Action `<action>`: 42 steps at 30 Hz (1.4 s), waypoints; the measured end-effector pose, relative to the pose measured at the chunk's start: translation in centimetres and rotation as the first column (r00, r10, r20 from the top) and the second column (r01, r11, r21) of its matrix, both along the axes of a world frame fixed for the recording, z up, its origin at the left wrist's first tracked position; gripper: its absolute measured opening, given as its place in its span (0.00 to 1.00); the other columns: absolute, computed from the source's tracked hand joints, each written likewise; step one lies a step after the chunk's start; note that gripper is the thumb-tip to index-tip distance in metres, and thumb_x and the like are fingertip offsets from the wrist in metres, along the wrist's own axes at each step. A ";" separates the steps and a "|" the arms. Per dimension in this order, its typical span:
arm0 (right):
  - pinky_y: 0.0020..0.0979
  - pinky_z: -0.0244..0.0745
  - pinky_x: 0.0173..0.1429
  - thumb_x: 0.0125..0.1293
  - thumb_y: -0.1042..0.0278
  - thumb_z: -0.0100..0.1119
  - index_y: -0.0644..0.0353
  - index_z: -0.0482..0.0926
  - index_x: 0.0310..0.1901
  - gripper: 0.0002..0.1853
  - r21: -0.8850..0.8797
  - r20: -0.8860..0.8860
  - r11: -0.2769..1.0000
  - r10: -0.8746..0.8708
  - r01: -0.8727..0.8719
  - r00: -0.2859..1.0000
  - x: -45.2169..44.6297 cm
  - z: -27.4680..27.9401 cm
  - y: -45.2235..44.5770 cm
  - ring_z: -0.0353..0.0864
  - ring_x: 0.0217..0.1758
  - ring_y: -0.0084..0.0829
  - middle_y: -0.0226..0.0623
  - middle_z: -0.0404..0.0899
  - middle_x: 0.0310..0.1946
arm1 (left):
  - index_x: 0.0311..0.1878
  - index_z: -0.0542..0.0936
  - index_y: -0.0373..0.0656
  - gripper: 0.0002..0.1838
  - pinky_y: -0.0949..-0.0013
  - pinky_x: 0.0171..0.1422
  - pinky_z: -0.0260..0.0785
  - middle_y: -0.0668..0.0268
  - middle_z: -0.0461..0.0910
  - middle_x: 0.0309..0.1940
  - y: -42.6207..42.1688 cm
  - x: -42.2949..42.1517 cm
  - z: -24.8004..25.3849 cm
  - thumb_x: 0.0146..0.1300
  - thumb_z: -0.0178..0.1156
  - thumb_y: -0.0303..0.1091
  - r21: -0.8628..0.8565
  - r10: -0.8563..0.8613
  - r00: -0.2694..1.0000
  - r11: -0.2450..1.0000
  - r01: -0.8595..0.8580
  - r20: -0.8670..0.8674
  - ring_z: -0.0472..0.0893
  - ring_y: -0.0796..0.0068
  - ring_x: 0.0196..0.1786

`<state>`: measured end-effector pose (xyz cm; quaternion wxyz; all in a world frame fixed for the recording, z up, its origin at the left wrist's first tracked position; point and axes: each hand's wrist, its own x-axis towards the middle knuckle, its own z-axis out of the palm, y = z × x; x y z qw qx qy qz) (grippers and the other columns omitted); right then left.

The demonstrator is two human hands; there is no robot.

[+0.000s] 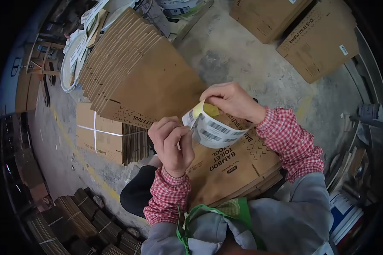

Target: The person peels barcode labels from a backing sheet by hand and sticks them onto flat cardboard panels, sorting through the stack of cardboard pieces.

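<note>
A curved strip of white barcode labels [217,131] with a yellowish inner side is between my two hands. My left hand [171,142] pinches the strip's left end with thumb and forefinger. The upper edge of the strip is in the closed fingers of my right hand [230,100]. Below them lies a stack of flat brown cartons [225,176] printed "BAMBOO TOILET STOOL". Just beyond, a fanned pile of flat cartons [157,76] leans toward the upper left.
A strapped carton bundle [98,134] stands at left. More flat cartons [319,42] are at the upper right. Dark strapped bundles [78,216] lie at the lower left. Buckets [344,216] stand at the lower right, and a round tub [72,63] at the upper left.
</note>
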<state>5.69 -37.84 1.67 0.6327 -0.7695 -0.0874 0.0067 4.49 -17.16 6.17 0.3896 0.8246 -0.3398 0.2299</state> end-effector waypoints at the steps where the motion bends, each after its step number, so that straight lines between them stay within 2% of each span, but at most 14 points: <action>1: 0.22 0.73 0.32 0.64 0.77 0.55 0.64 0.81 0.39 0.06 0.061 -0.380 0.998 0.016 0.007 0.925 0.6 0.7 -1.0 0.77 0.29 0.16 0.29 0.81 0.31 | 0.37 0.75 0.38 0.14 0.59 0.49 0.67 0.57 0.74 0.37 0.3 0.0 0.0 0.46 0.66 0.17 -0.034 0.018 0.999 0.999 -0.020 -0.035 0.75 0.57 0.44; 4: 0.25 0.77 0.44 0.64 0.76 0.52 0.66 0.82 0.40 0.09 0.225 -0.341 0.963 -0.066 0.149 0.938 3.9 -4.4 -5.6 0.81 0.38 0.23 0.36 0.82 0.36 | 0.37 0.75 0.35 0.04 0.75 0.46 0.66 0.66 0.74 0.36 0.5 1.3 -1.8 0.61 0.57 0.18 -0.505 -0.026 0.900 0.834 -0.221 -0.436 0.73 0.77 0.40; 7: 0.31 0.74 0.58 0.66 0.69 0.50 0.69 0.82 0.41 0.13 0.477 -0.363 0.867 0.047 0.142 0.931 6.0 -5.9 -10.3 0.81 0.49 0.29 0.42 0.83 0.42 | 0.38 0.77 0.35 0.03 0.79 0.44 0.65 0.68 0.77 0.34 0.2 4.1 -3.8 0.62 0.60 0.23 -0.632 -0.117 0.760 0.643 -0.433 -0.639 0.73 0.83 0.37; 8: 0.27 0.74 0.54 0.68 0.59 0.51 0.70 0.82 0.38 0.19 0.493 -0.331 0.863 0.067 0.112 0.941 6.5 -5.6 -10.6 0.80 0.45 0.27 0.40 0.83 0.38 | 0.38 0.78 0.36 0.04 0.79 0.44 0.66 0.69 0.78 0.34 -0.2 5.2 -5.1 0.62 0.61 0.25 -0.676 -0.165 0.745 0.578 -0.458 -0.646 0.73 0.83 0.35; 10: 0.23 0.72 0.47 0.67 0.52 0.53 0.66 0.83 0.36 0.21 -0.007 -0.469 0.999 -0.051 0.054 0.882 8.3 -5.3 -10.3 0.78 0.38 0.23 0.35 0.82 0.31 | 0.38 0.79 0.36 0.04 0.79 0.44 0.67 0.69 0.78 0.33 -0.4 7.0 -8.1 0.62 0.61 0.26 -0.672 -0.155 0.727 0.545 -0.502 -0.669 0.73 0.83 0.35; 11: 0.21 0.69 0.40 0.66 0.49 0.56 0.64 0.84 0.36 0.21 -0.248 -0.309 0.968 -0.109 0.030 0.945 9.1 -5.5 -8.4 0.74 0.31 0.19 0.30 0.79 0.26 | 0.39 0.79 0.36 0.05 0.79 0.44 0.67 0.69 0.78 0.33 -0.8 7.8 -9.1 0.62 0.62 0.26 -0.664 -0.158 0.703 0.518 -0.539 -0.694 0.73 0.83 0.35; 13: 0.22 0.70 0.39 0.65 0.51 0.58 0.63 0.83 0.37 0.19 -0.255 -0.358 0.961 0.012 -0.110 0.934 10.0 -4.6 -5.8 0.73 0.29 0.18 0.28 0.79 0.25 | 0.37 0.79 0.36 0.05 0.78 0.45 0.65 0.70 0.78 0.33 -2.2 8.9 -10.6 0.61 0.63 0.28 -0.677 -0.178 0.695 0.487 -0.553 -0.696 0.74 0.83 0.38; 18: 0.21 0.67 0.30 0.60 0.62 0.65 0.65 0.83 0.38 0.13 -0.087 -0.312 0.988 0.097 -0.130 0.945 12.3 -6.4 -1.7 0.71 0.25 0.15 0.27 0.77 0.23 | 0.37 0.79 0.36 0.05 0.77 0.45 0.66 0.69 0.78 0.34 -5.0 10.5 -12.2 0.62 0.62 0.28 -0.683 -0.151 0.707 0.455 -0.571 -0.691 0.74 0.82 0.37; 20: 0.19 0.67 0.29 0.60 0.65 0.65 0.65 0.83 0.38 0.11 0.064 -0.230 0.997 0.044 -0.031 0.972 12.9 -7.2 -0.8 0.70 0.24 0.14 0.25 0.77 0.23 | 0.38 0.79 0.35 0.04 0.78 0.45 0.67 0.69 0.78 0.35 -5.5 10.9 -12.3 0.62 0.61 0.26 -0.670 -0.127 0.701 0.452 -0.589 -0.702 0.75 0.82 0.38; 24: 0.23 0.69 0.30 0.59 0.65 0.64 0.65 0.83 0.36 0.11 0.040 -0.136 0.997 -0.056 0.062 0.989 13.4 -8.3 -0.1 0.73 0.25 0.16 0.28 0.78 0.21 | 0.39 0.78 0.35 0.05 0.77 0.47 0.68 0.68 0.78 0.35 -6.0 11.9 -13.1 0.63 0.61 0.25 -0.662 -0.034 0.724 0.438 -0.608 -0.688 0.75 0.80 0.39; 25: 0.19 0.67 0.31 0.60 0.68 0.64 0.66 0.83 0.37 0.09 0.052 -0.119 0.997 -0.050 0.056 0.992 13.6 -8.7 0.2 0.70 0.27 0.11 0.23 0.77 0.23 | 0.39 0.78 0.35 0.05 0.77 0.47 0.68 0.68 0.78 0.35 -5.9 12.1 -13.5 0.63 0.61 0.25 -0.661 -0.032 0.722 0.432 -0.613 -0.691 0.75 0.80 0.39; 28: 0.19 0.67 0.31 0.60 0.68 0.64 0.66 0.83 0.38 0.09 0.070 -0.076 0.986 -0.144 0.149 0.987 13.6 -9.7 1.7 0.70 0.28 0.11 0.23 0.78 0.23 | 0.40 0.76 0.34 0.05 0.77 0.48 0.69 0.67 0.77 0.37 -5.4 12.6 -14.4 0.64 0.60 0.25 -0.633 0.130 0.786 0.521 -0.573 -0.605 0.75 0.81 0.40; 32: 0.18 0.67 0.32 0.60 0.70 0.65 0.67 0.83 0.37 0.08 0.164 -0.088 0.964 -0.198 0.210 0.976 13.9 -10.7 3.0 0.71 0.28 0.12 0.23 0.78 0.24 | 0.39 0.76 0.36 0.04 0.77 0.46 0.69 0.68 0.75 0.37 -5.7 12.8 -14.9 0.64 0.60 0.25 -0.622 0.206 0.809 0.546 -0.562 -0.551 0.74 0.82 0.39; 42: 0.17 0.66 0.31 0.59 0.72 0.67 0.67 0.83 0.35 0.07 0.136 -0.105 0.942 -0.293 0.306 0.950 13.7 -11.2 4.0 0.70 0.29 0.11 0.23 0.79 0.25 | 0.37 0.76 0.35 0.04 0.77 0.43 0.68 0.67 0.74 0.36 -6.6 13.4 -15.3 0.63 0.60 0.25 -0.612 0.312 0.794 0.512 -0.603 -0.522 0.73 0.80 0.36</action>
